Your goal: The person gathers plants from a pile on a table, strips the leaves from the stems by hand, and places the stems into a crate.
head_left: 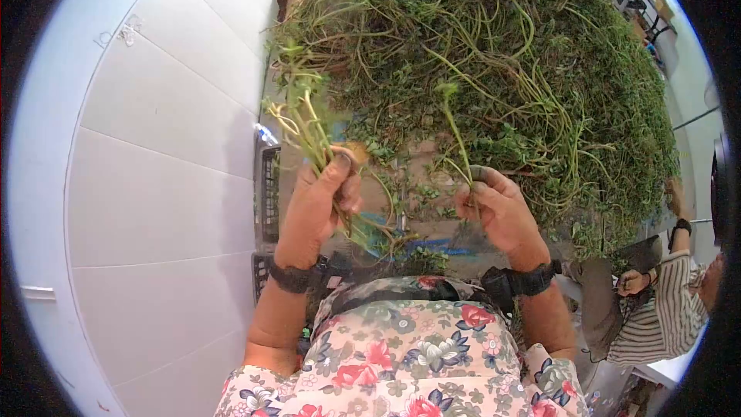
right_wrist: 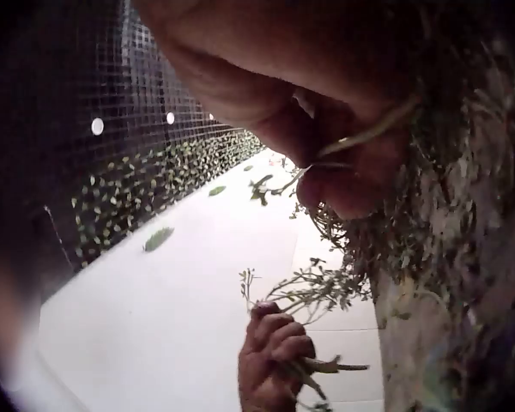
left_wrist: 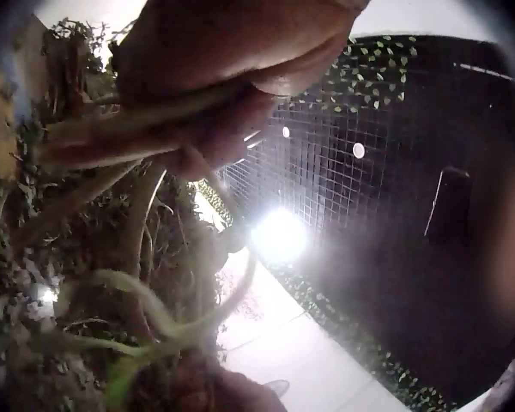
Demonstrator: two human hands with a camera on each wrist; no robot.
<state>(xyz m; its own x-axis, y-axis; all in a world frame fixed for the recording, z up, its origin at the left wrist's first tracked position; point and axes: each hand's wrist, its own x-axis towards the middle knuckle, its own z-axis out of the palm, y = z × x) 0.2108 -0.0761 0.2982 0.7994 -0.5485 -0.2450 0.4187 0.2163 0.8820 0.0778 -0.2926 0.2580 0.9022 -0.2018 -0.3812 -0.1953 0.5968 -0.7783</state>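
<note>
My left hand (head_left: 328,193) grips a bunch of green plant stems (head_left: 309,135), their pale ends fanning up and left while thinner sprigs (head_left: 370,225) hang out below the fist. To the right, my right hand (head_left: 502,212) pinches one slim green stem (head_left: 457,130) between thumb and fingers; it rises to a small leafy tip. Seen close in the right wrist view, the stem (right_wrist: 373,130) runs across the fingertips (right_wrist: 343,190). The left wrist view has several stems (left_wrist: 124,146) coming out under the curled fingers of the left hand (left_wrist: 240,47).
A large heap of leafy green stems (head_left: 478,46) spreads over the table beyond both hands. Loose leaves and scraps lie on the brown tabletop (head_left: 421,162). White panels (head_left: 177,147) stand at left, with a black crate (head_left: 270,185) beside them. Another person's striped sleeve (head_left: 664,305) is at right.
</note>
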